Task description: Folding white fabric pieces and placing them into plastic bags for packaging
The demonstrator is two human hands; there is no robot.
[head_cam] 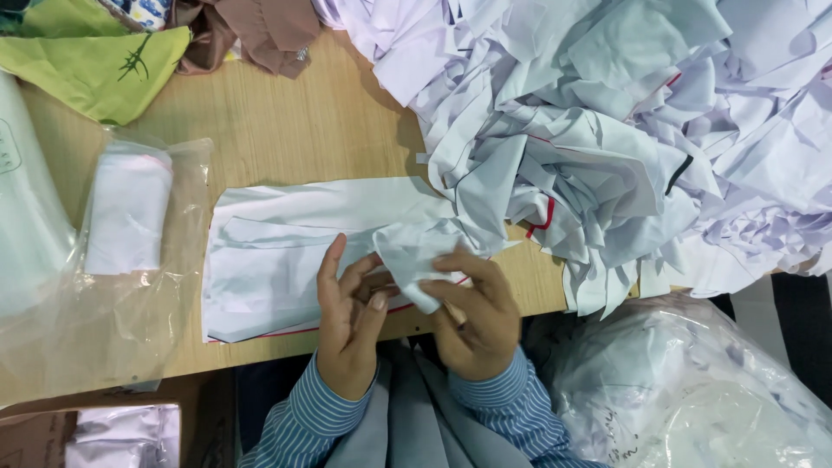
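While both hands meet at the near edge of the wooden tabletop point(286, 121), they share one small white fabric piece point(414, 251). The left hand point(349, 325) has its fingers half curled, the fingertips touching the lower left edge of the piece. The right hand point(472, 316) pinches the same piece from the other side, thumb and fingers closed on its lower right part, so the cloth stands up crumpled between the two hands. Beneath and to the left of the hands lies a flat stack of white cut pieces point(277, 260) with a thin red line along its near edge; the held piece hangs just over the right end of this stack. Behind and to the right, a large loose heap of white fabric pieces point(607, 113), some edged in red or black, covers much of the tabletop and touches the far end of the stack. To the left sits a clear plastic bag point(130, 260) holding a folded white bundle. A yellow-green cloth point(95, 69) and a brown cloth point(260, 30) lie at the far left. Another plastic bag of white material point(685, 390) rests below the tabletop edge on the right.
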